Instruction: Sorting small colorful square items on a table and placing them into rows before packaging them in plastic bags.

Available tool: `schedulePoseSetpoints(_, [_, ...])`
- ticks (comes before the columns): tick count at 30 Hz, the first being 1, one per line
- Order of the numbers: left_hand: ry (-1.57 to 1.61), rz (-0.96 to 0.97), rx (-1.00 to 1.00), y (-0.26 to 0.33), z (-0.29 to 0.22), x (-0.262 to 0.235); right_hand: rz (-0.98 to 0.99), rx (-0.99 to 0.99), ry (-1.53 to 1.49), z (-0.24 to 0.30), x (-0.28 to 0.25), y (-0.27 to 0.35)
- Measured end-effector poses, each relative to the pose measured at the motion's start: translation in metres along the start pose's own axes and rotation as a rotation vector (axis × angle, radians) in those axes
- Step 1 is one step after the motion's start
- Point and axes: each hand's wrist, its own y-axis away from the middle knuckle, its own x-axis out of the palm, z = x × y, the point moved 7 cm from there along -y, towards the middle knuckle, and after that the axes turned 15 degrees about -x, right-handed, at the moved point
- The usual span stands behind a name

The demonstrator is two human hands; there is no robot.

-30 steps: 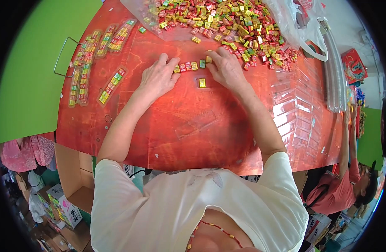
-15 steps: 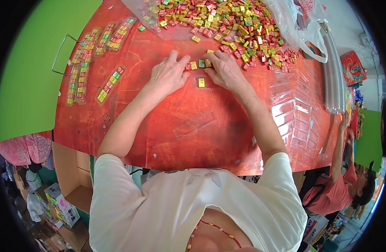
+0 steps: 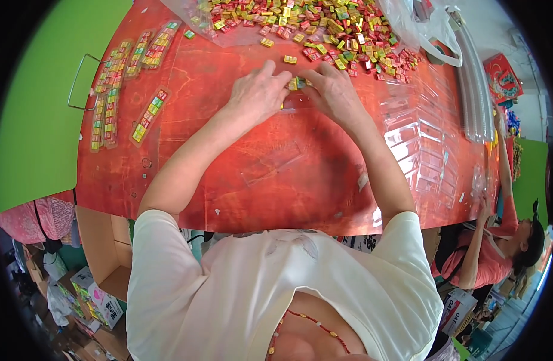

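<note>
My left hand (image 3: 258, 93) and my right hand (image 3: 336, 93) face each other above the red table. Their curled fingers close from both sides on a short row of small boxes (image 3: 297, 83), green and yellow where they show; the rest is hidden by the fingers. Just below, the edge of a clear plastic tray (image 3: 298, 111) shows, with a bit of yellow by my left fingertips. A single yellow box (image 3: 290, 59) lies just beyond my hands. Farther off spreads a large heap of small red, yellow and green boxes (image 3: 324, 27).
Several filled strips (image 3: 149, 117) lie at the left, beside a green board (image 3: 33, 108) with a wire handle. Empty clear trays (image 3: 417, 141) overlap on the right, near stacked clear plastic (image 3: 473, 84) and a plastic bag (image 3: 430, 30). Another person (image 3: 493, 256) works at far right.
My hands have come closer together over the row of boxes, now mostly covered, as is the yellow box in the tray. The view has shifted slightly. The other person's arms have moved.
</note>
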Motion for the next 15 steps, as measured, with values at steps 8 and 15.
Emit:
schedulePoseSetpoints(8, [-0.046, -0.006, 0.115, 0.013, -0.034, 0.036, 0.131, 0.083, 0.106, -0.001, -0.006, 0.040])
schedulePoseSetpoints(15, [0.072, 0.057, 0.052, 0.022, -0.020, 0.019, 0.082, 0.096, -0.002, 0.001, -0.001, 0.039])
